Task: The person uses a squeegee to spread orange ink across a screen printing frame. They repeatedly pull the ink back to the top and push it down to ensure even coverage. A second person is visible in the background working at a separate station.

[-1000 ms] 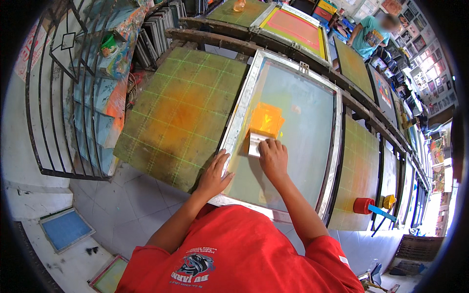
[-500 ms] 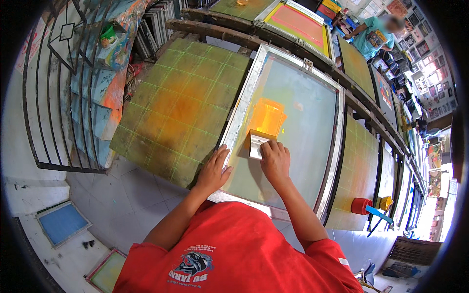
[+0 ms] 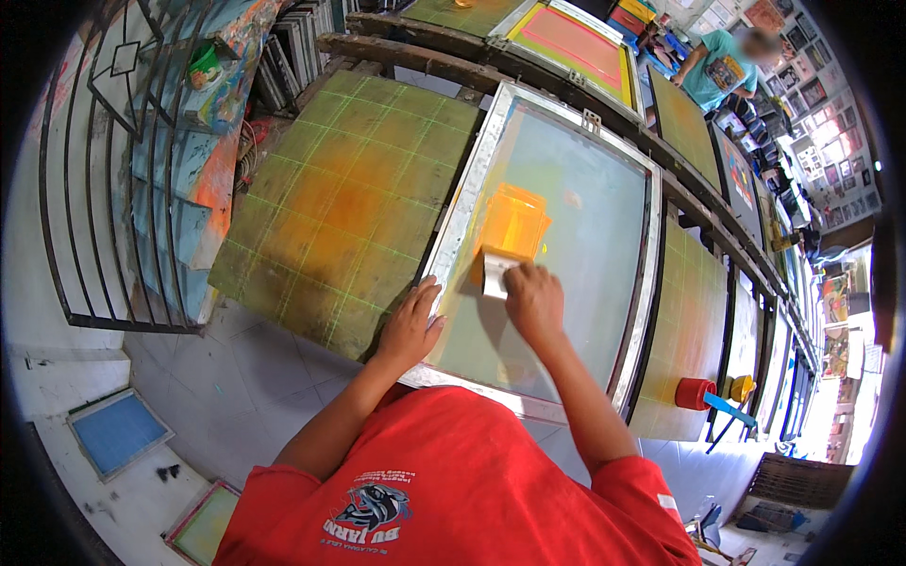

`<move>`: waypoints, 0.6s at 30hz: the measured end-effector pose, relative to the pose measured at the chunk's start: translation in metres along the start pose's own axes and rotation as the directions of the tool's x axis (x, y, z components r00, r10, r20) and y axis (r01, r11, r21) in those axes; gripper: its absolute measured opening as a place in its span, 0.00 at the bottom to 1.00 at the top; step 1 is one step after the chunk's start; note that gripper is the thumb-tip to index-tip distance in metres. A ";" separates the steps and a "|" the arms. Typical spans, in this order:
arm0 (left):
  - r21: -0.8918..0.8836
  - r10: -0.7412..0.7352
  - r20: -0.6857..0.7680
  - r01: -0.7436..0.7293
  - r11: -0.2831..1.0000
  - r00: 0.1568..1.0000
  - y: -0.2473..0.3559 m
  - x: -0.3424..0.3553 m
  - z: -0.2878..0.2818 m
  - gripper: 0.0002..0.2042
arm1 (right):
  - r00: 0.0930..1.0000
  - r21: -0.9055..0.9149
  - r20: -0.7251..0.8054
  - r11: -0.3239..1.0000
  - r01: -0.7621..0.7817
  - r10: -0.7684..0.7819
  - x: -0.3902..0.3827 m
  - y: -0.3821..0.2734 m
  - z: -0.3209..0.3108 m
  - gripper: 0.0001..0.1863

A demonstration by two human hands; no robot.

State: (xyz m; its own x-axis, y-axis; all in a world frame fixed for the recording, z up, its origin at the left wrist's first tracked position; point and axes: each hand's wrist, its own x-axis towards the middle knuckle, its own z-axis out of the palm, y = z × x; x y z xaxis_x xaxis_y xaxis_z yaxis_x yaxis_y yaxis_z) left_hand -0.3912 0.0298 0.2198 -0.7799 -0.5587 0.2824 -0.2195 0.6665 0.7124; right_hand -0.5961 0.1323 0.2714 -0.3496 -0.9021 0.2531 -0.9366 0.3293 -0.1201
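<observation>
A screen-printing frame (image 3: 653,247) with metal sides and pale mesh lies in front of me. Orange ink (image 3: 512,219) covers a small block of the mesh, left of its middle. My right hand (image 3: 536,300) is closed on a white squeegee (image 3: 495,275), whose far edge sits at the near end of the ink. The fingers hide the squeegee's right end. Resting on the frame's left side near its lower corner, my left hand (image 3: 412,325) has its fingers stretched out and the thumb apart.
To the left is a green board (image 3: 349,198) with grid lines and orange stains. On another board (image 3: 684,330) at right stand a red tub (image 3: 695,392) with a blue stick and a yellow pot (image 3: 743,388). A person (image 3: 722,71) stands at the far right.
The squeegee and my right hand have shifted only slightly, and the squeegee's tilt looks a little different. My left hand stays on the frame.
</observation>
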 end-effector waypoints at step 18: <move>-0.003 0.049 -0.038 -0.050 0.999 0.998 -0.003 0.003 0.003 0.23 | 0.989 -0.009 0.044 0.990 -0.138 0.138 0.138 0.076 -0.015 0.12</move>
State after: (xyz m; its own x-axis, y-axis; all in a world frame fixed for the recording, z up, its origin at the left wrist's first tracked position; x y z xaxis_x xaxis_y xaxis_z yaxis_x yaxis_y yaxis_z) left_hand -0.3949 0.0275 0.2167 -0.7672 -0.5432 0.3411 -0.1791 0.6921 0.6993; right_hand -0.7155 0.0370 0.3115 -0.4743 -0.8594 0.1911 -0.8795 0.4531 -0.1455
